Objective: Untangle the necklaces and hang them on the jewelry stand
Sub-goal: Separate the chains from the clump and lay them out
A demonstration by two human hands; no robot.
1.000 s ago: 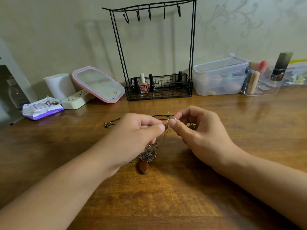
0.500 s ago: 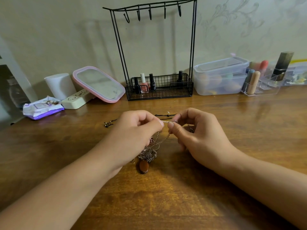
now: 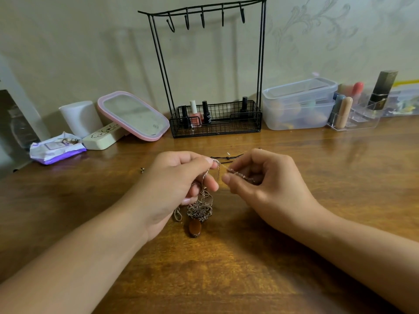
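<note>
Left hand [image 3: 174,189] and right hand [image 3: 267,184] are each pinching the chain [image 3: 223,167] between them, tangle [image 3: 199,210] and pendant [image 3: 195,228] lying on worktop [image 3: 226,268], stand [image 3: 213,71] behind.

A wooden surface [image 3: 340,177] with a warm brown grain fills the lower part of the view and shows a soft glare in its polish, brightest toward the near edge. Behind it rises a pale greenish-beige wall [image 3: 68,41] bearing a faint scrolling floral pattern [image 3: 317,30] on the right, with soft shadows falling on it near the middle. At the far left edge stands something dark with a pale frame [image 3: 13,123], too cropped to identify.
</note>
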